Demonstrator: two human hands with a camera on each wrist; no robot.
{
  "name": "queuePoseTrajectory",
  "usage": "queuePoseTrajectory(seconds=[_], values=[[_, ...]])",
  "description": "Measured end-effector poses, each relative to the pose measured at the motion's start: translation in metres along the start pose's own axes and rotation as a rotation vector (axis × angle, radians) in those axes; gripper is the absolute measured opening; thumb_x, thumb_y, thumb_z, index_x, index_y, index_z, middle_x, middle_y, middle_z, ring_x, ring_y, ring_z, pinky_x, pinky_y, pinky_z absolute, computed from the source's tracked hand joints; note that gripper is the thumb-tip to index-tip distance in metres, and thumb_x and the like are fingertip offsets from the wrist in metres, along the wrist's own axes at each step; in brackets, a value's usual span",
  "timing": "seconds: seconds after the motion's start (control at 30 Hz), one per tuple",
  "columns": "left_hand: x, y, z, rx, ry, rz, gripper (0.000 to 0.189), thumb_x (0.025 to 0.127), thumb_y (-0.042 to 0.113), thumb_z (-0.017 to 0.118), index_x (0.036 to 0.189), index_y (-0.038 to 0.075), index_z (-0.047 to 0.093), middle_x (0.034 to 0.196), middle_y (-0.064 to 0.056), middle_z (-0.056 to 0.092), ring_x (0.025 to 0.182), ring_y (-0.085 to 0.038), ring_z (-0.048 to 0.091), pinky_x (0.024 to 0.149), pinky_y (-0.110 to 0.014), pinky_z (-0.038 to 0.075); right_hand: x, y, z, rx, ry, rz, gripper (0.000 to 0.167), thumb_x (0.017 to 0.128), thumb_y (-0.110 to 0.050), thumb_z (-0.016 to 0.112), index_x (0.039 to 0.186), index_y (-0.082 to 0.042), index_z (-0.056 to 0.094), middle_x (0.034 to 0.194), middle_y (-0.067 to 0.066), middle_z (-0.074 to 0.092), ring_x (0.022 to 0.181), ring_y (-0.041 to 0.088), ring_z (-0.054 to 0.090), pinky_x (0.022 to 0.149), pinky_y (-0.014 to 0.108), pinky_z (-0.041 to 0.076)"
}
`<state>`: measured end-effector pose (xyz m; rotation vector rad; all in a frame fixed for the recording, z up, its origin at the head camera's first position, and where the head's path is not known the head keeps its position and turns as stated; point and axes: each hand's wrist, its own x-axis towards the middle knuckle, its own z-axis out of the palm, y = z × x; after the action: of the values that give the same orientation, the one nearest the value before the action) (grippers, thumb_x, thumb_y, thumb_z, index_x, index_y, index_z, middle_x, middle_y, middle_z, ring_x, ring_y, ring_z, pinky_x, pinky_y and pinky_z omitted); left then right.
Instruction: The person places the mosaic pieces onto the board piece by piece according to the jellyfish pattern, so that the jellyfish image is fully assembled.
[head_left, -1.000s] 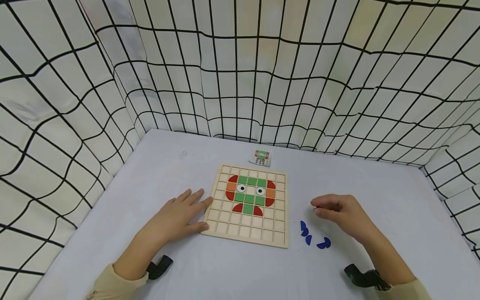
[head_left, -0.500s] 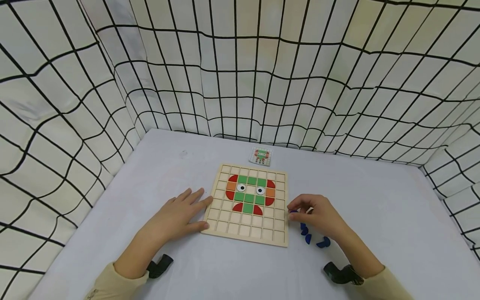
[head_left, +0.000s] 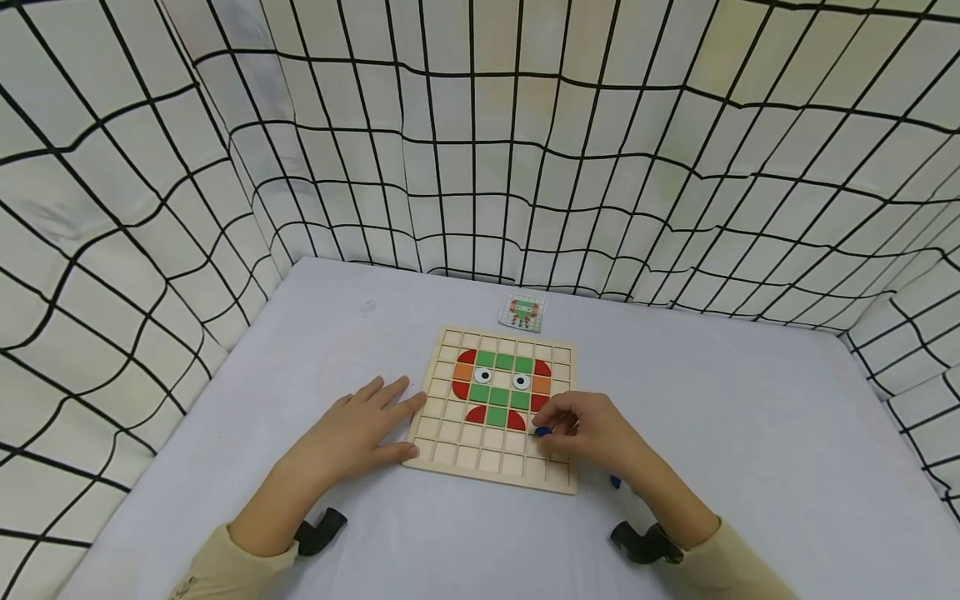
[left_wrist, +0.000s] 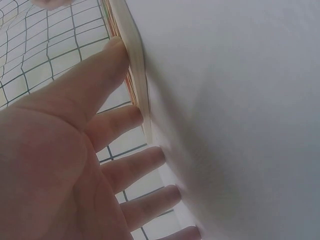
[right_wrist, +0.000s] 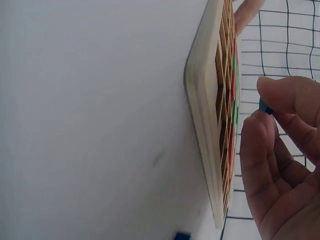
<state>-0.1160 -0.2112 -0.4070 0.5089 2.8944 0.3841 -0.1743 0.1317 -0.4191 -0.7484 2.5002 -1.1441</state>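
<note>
A wooden grid board lies on the white table. Green squares, red quarter-round tiles, orange squares and two eye tiles sit in its upper and middle cells. My left hand lies spread flat at the board's left edge, thumb and index fingertip touching the rim. Above the right part of the grid, my right hand pinches a small blue tile between thumb and fingers. Most of that tile is hidden by the fingertips. In the right wrist view it is held above the board's surface.
A small picture card with a similar figure lies behind the board. One loose blue tile shows beside the right forearm, which hides others. Black-lined white netting stands around the table's back and sides.
My right hand has moved left with the blue tile, from the table right of the board to over its right cells. The left hand and the board have stayed put.
</note>
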Motion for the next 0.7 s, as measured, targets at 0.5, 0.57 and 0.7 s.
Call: queuePoseTrajectory(seconds=[0.5,0.57,0.7], values=[[0.0,0.0,0.001,0.003,0.0,0.0,0.072,0.09,0.047,0.07,0.152,0.019,0.045,0.159,-0.015,0.036,0.144,-0.049,0.031,0.105,-0.071,0.033,0.015,-0.023,0.024,-0.31,-0.068,0.023,0.013,0.081,-0.021,0.083,0.083,-0.023,0.07,0.074,-0.014,0.058,0.068,0.008,0.055,0.061,0.024,0.049],[0.0,0.0,0.001,0.005,0.0,-0.003,0.072,0.09,0.047,0.07,0.152,0.019,0.045,0.159,-0.015,0.036,0.144,-0.049,0.031,0.105,-0.071,0.033,0.014,-0.024,0.023,-0.329,-0.073,0.005,0.012,0.082,-0.021,0.083,0.085,-0.023,0.072,0.075,-0.015,0.058,0.07,0.008,0.055,0.062,0.023,0.048],[0.001,0.0,0.001,0.005,-0.002,-0.008,0.073,0.089,0.047,0.07,0.152,0.02,0.045,0.159,-0.015,0.036,0.144,-0.049,0.031,0.105,-0.071,0.033,0.015,-0.027,0.022,-0.374,-0.099,-0.067,0.009,0.085,-0.019,0.079,0.092,-0.025,0.076,0.08,-0.018,0.06,0.076,0.006,0.054,0.066,0.023,0.047]])
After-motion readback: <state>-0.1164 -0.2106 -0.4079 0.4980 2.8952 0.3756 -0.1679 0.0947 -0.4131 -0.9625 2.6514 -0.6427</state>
